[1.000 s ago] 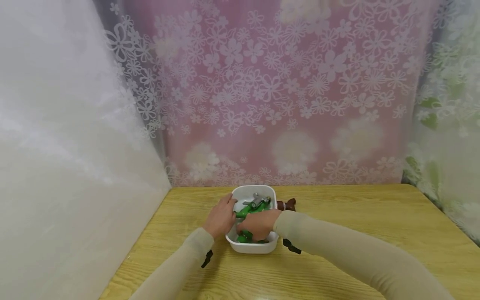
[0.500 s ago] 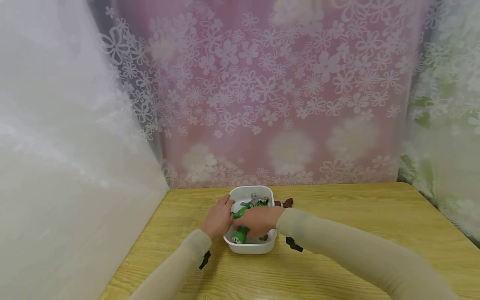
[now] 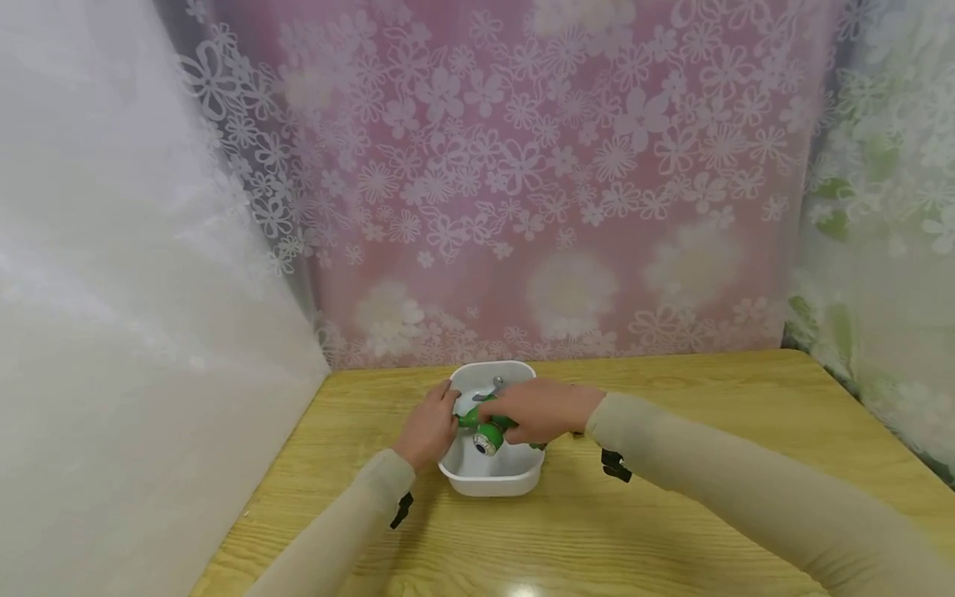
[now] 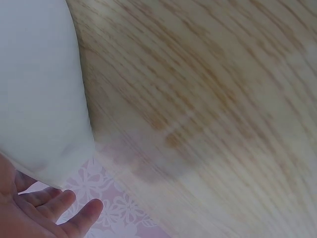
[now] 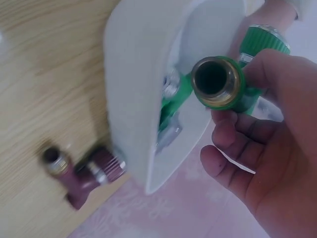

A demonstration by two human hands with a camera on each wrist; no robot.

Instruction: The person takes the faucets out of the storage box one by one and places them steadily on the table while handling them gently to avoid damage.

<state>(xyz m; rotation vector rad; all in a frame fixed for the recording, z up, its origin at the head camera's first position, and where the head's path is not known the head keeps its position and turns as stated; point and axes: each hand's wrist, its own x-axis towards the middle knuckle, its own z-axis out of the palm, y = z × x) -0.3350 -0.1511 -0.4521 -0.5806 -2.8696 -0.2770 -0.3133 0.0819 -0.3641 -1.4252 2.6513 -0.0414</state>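
My right hand (image 3: 548, 409) grips a green spray nozzle (image 3: 488, 438) over the white plastic basin (image 3: 488, 487). In the right wrist view its brass threaded mouth faces the camera, beside a ribbed green head (image 5: 262, 43) with a silver band. The thumb and nearest fingers close on the nozzle while the others are half bent. My left hand (image 3: 425, 427) rests at the basin's left rim; the left wrist view shows its fingers (image 4: 81, 218) loosely spread. Inside the basin lie another green nozzle (image 5: 173, 105) and a grey metal piece (image 3: 498, 383).
A dark red nozzle (image 5: 81, 183) lies on the wooden table (image 3: 642, 539) against the basin's right side, mostly hidden by the right hand in the head view. A flowered curtain (image 3: 567, 207) hangs behind the table, and a pale sheet (image 3: 149, 290) flanks it on the left.
My right hand has risen from low in the basin and shifted right, bringing the green nozzle up with it. The left hand stays at the rim. The head view has shifted slightly.
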